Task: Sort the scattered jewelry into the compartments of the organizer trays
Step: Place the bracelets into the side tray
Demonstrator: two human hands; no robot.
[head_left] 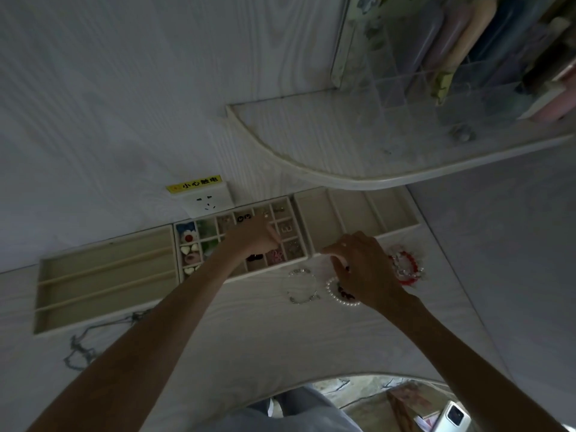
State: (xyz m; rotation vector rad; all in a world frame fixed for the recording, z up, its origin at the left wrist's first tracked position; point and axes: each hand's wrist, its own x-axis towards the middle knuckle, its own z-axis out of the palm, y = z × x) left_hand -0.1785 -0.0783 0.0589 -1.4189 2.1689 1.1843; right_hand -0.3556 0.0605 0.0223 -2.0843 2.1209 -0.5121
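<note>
Three beige organizer trays stand along the wall. My left hand point(253, 237) hovers over the middle tray point(299, 260) of small compartments, fingers curled down into it; anything they hold is hidden. My right hand point(361, 268) sits on the table in front of the right tray point(314, 210), fingers curled on a dark bead bracelet point(345, 295) that lies partly under it. A pearl bracelet point(331, 289) rings those beads. A silver crystal bracelet point(302, 285) lies to the left, and red and clear bead bracelets point(409, 267) lie to the right.
The left tray point(103, 277) has long bare slots. A thin chain necklace point(81, 349) lies in front of it. A wall socket point(206, 201) sits behind the trays. A curved shelf point(327, 169) with a clear organizer overhangs the right tray.
</note>
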